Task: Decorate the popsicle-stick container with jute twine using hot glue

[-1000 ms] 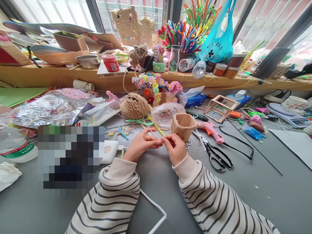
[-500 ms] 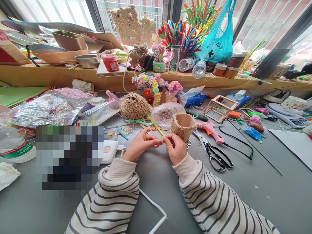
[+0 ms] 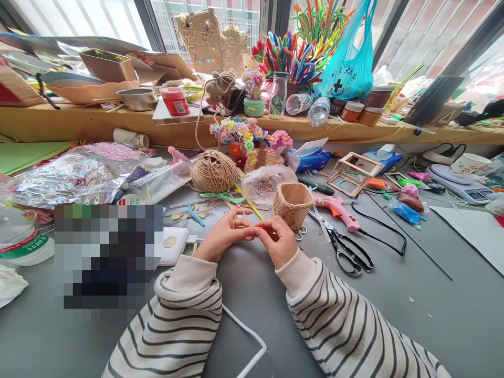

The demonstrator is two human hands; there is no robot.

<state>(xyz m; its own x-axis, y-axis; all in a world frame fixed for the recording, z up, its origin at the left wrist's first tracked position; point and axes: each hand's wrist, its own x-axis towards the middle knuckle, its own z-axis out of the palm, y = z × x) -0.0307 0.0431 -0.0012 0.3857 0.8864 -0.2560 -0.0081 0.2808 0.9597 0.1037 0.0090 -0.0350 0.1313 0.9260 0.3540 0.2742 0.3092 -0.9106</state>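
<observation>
Fingertip to fingertip, my left hand (image 3: 225, 232) and my right hand (image 3: 277, 237) meet above the middle of the grey table. A thin strand of twine (image 3: 241, 203) runs from the twine ball (image 3: 214, 171) down to my fingers. Both hands are closed in a pinch on it, though the end between the fingertips is hidden. Just behind my right hand stands a small box (image 3: 297, 210) with twine wrapped round its upper part, open at the top. A yellow stick (image 3: 252, 203) and green pipe cleaners (image 3: 220, 197) lie beyond my left hand.
Black-handled scissors (image 3: 348, 252) and a pink glue gun (image 3: 340, 210) with a black cord lie at the right. A white charger (image 3: 173, 245) sits left of my hands. Behind stand pipe-cleaner flowers (image 3: 246, 137) and a clear plastic bag (image 3: 268, 184). A white cable (image 3: 250, 331) crosses in front.
My right hand has shifted left, so its fingertips now touch or overlap those of my left hand. The whole view has slid slightly, and the table things stay where they were.
</observation>
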